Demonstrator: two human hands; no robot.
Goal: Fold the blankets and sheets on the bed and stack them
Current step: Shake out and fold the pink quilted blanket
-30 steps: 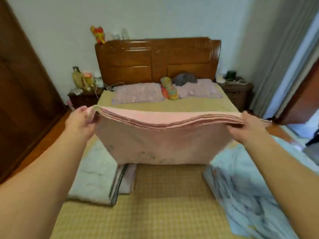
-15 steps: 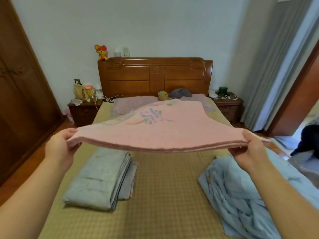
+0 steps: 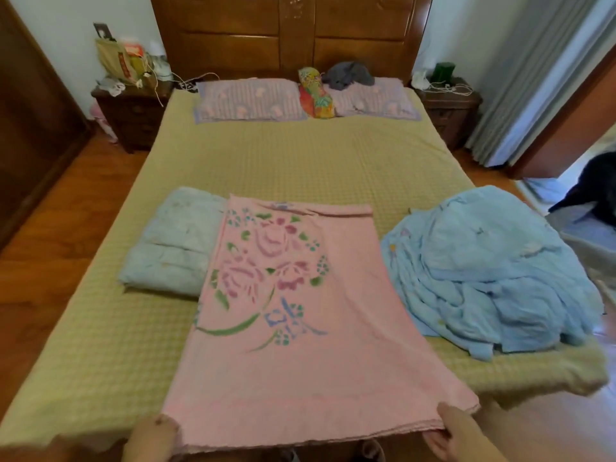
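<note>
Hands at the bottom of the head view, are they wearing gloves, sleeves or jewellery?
Both the left hand and right hand are bare: no gloves, rings or watch show. No sleeve reaches the visible wrists and forearms. Only part of each hand is in frame.

Flat blanket [image 3: 300, 328] between folded stack [image 3: 170, 248], seemingly overlapped, and heap [image 3: 493, 271]

The pink blanket [image 3: 300, 345] is soft, matt, nappy cloth with a printed flower; the bed [image 3: 283, 161] wears a woven checked mat; the headboard [image 3: 290, 31] is glossy varnished wood.
</note>
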